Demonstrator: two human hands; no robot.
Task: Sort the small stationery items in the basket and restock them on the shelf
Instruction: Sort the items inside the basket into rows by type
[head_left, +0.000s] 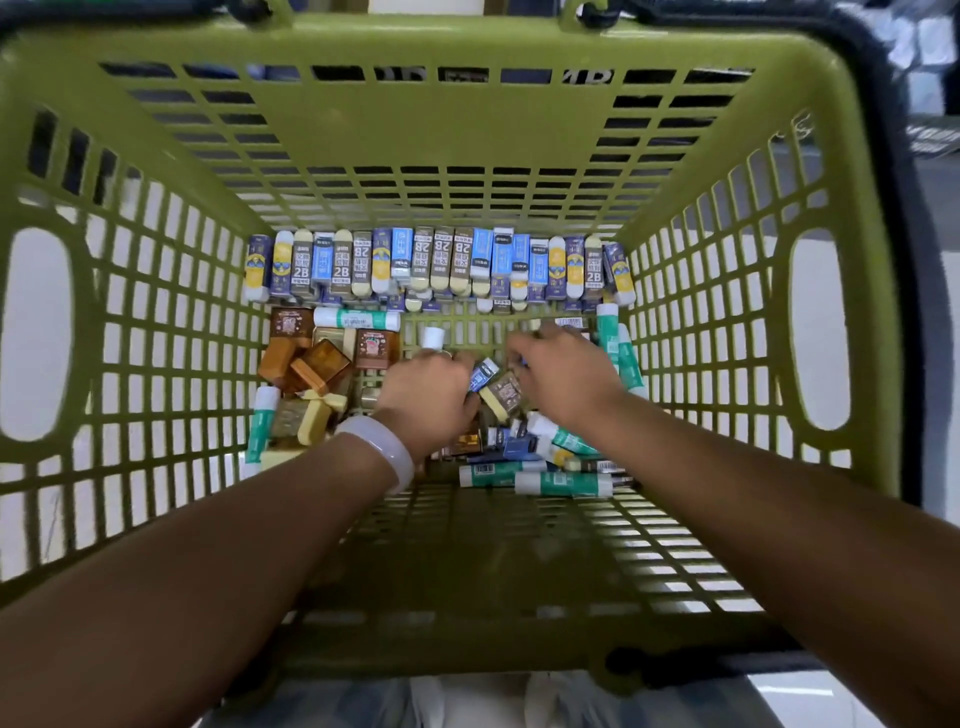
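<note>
The basket (467, 36) takes up almost the whole view, so the room shows only around and through it. Through the grid walls and the oval handle holes on its left and right sides lies a pale, off-white floor (36, 332), evenly lit. Beyond the basket's near right corner the same floor is glossy and carries soft streaks of reflected light. Past its far right corner are blurred white and blue shapes (930, 47), too smeared to tell apart, with a dark strip (932, 137) below them and grey floor under that. Behind the slots of its far wall the space is dark.
</note>
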